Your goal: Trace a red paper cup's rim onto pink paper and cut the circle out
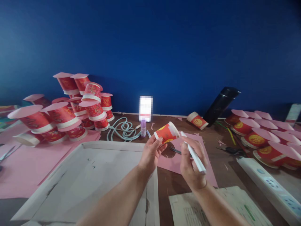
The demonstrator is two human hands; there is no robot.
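Observation:
My left hand (152,151) is closed around a red paper cup (166,133) with yellow and white marks, tilted so its white rim faces right. In my right hand (193,160) is a white marker (194,155), its tip close to the cup's rim; whether it touches I cannot tell. Below both hands lies a pink paper sheet (202,147) with a round hole cut in it. Scissors (176,151) rest by that hole, partly hidden behind my right hand.
Red cups with pink paper discs are stacked at left (60,114) and grouped at right (261,135). A white box lid (94,175) lies front left. A power strip (270,185), black flask (222,103), lying cup (197,121), coiled cable (123,129), purple glue stick (143,128) and lit phone (145,108) surround the hands.

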